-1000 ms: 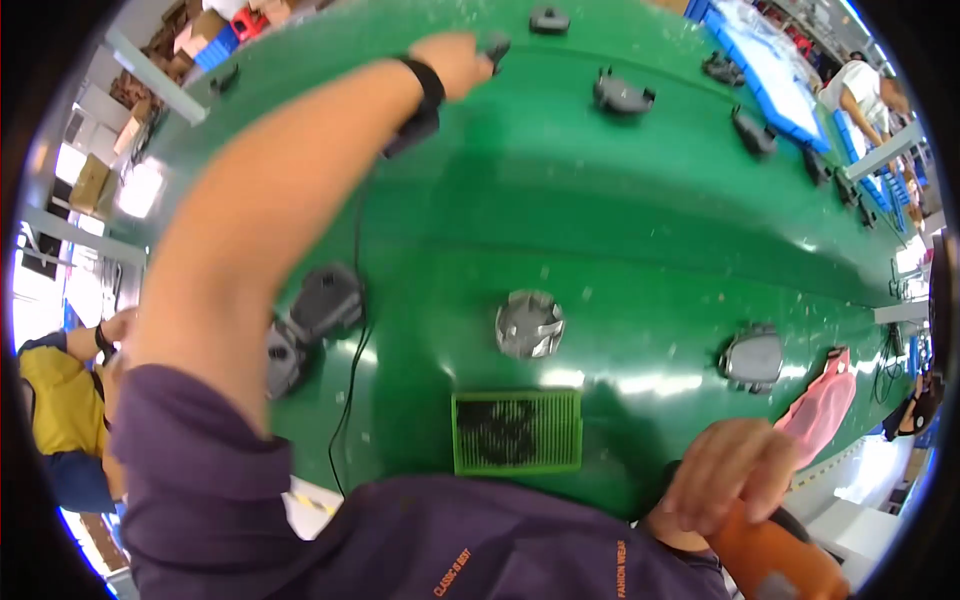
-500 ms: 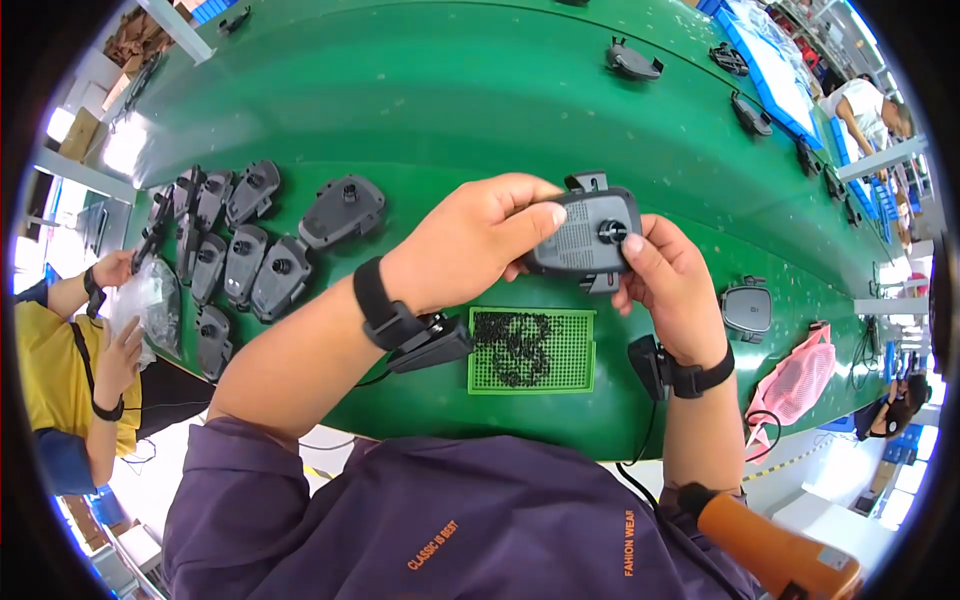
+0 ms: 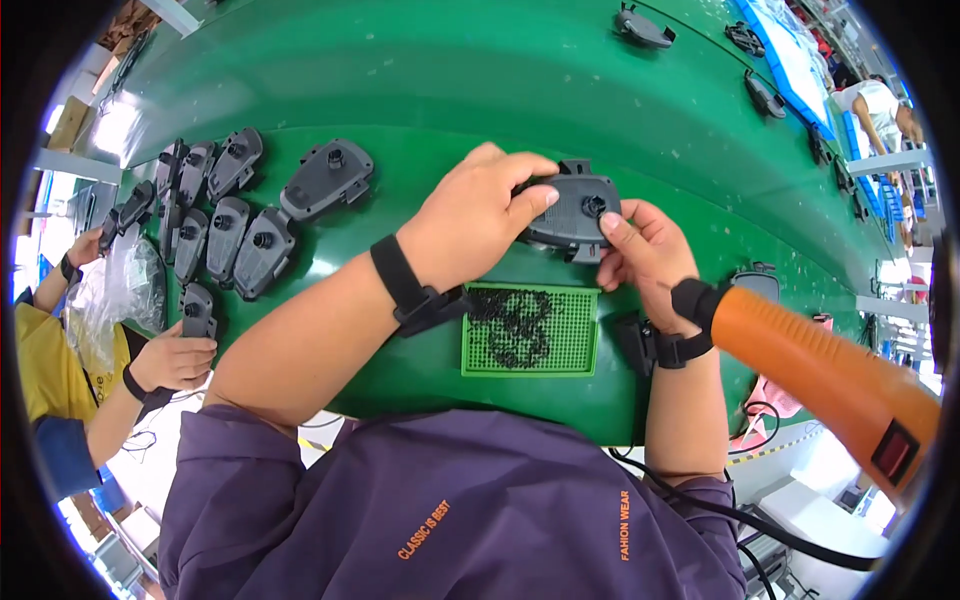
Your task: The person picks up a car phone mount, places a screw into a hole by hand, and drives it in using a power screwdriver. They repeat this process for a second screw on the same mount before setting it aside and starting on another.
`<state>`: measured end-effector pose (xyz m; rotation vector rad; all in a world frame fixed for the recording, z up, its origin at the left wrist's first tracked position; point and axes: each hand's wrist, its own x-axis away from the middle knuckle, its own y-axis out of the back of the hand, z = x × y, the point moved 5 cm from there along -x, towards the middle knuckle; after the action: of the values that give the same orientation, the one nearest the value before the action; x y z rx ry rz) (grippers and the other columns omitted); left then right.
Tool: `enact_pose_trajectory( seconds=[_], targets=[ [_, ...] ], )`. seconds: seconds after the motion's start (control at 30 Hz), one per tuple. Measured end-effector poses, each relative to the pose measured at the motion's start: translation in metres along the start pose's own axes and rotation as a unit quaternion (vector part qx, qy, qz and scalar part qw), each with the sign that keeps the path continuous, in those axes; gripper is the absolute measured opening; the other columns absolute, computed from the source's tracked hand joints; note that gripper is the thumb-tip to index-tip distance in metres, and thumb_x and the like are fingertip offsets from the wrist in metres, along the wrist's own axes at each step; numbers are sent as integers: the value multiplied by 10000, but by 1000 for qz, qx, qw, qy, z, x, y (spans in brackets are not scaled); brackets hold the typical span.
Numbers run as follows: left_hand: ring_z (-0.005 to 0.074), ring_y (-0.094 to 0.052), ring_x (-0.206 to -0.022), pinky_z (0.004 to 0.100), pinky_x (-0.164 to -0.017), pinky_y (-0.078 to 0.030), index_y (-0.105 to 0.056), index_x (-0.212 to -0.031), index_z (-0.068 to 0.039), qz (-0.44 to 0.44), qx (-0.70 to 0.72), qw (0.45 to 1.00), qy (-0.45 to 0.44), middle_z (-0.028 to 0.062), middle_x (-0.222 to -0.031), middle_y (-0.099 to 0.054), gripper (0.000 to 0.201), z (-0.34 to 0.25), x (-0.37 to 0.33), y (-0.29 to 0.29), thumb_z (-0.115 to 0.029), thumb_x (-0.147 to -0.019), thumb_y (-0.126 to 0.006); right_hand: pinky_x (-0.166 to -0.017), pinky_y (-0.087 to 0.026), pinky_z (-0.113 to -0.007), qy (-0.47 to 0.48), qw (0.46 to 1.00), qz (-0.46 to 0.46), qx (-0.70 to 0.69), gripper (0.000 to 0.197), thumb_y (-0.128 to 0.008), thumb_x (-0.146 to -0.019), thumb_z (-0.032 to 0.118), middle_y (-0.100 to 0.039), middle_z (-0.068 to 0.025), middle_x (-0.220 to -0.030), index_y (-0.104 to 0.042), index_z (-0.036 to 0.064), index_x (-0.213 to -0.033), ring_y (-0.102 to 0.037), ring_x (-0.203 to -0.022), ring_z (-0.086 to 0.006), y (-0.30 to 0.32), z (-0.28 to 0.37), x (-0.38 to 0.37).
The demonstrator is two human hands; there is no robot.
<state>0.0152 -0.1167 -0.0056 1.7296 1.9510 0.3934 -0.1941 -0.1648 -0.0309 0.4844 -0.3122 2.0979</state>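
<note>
A dark grey phone holder [image 3: 567, 212] is held above the bench, its back with a round black ball joint facing up and side clamps sticking out. My left hand [image 3: 487, 212] grips its left end, thumb on top and fingers underneath. At its right end, my right hand [image 3: 645, 245] has the thumb against the ball joint, with the fingers curled beside the edge. Below the hands lies a green mesh tray [image 3: 582, 352] holding many tiny black parts, perhaps screws. An orange tool [image 3: 800, 355] with a black nose hangs in front of my right wrist.
Several phone holders [image 3: 327, 180] lie to the left on the green bench [image 3: 420, 100]. A co-worker's hand [image 3: 175, 362] there grips one, beside a clear plastic bag [image 3: 135, 285]. Another holder [image 3: 757, 283] and a pink mesh item [image 3: 770, 398] lie right.
The orange tool has swung up and inward, near my right wrist. The co-worker's hand has taken hold of the nearest holder on the left. My grip stays about the same.
</note>
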Motion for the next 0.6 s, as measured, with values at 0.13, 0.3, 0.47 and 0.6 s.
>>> enact_pose_trajectory(
  seconds=[0.13,0.3,0.47,0.6],
  targets=[
    [291,-597,-884,393,-817,-499,-705,-1103,-48,-12,-83,993,-82,121,-912,-615,226,-36,14,25,-189,-926,-699,-623,-492,-273,131,968,-190,102,369,-620,-1027,361,-644,-30,-875,-623,50,-1226,-594,-687,-120,30,32,27],
    [271,-597,-868,385,-811,-495,-713,-1049,-67,170,-174,953,-182,74,-894,-607,201,-58,73,24,-144,-864,-708,-908,-482,-441,424,898,-53,-106,915,-789,-842,545,-564,-150,-1181,-404,75,-1526,-556,-1012,-284,55,77,134],
    [241,-591,-864,381,-810,-486,-722,-976,-76,140,-321,911,-219,51,-842,-589,187,-43,93,3,-136,-803,-682,-910,-484,-487,562,814,119,82,1133,-853,-746,587,-519,-133,-1108,-263,138,-1603,-536,-984,-282,5,95,197],
    [230,-599,-897,375,-809,-478,-633,-746,-116,131,-299,916,-235,51,-816,-594,52,-39,100,4,-147,-787,-631,-890,-482,-481,539,831,121,57,1054,-822,-816,541,-505,-118,-1057,-256,122,-1600,-544,-924,-261,8,87,209]
  ],
)
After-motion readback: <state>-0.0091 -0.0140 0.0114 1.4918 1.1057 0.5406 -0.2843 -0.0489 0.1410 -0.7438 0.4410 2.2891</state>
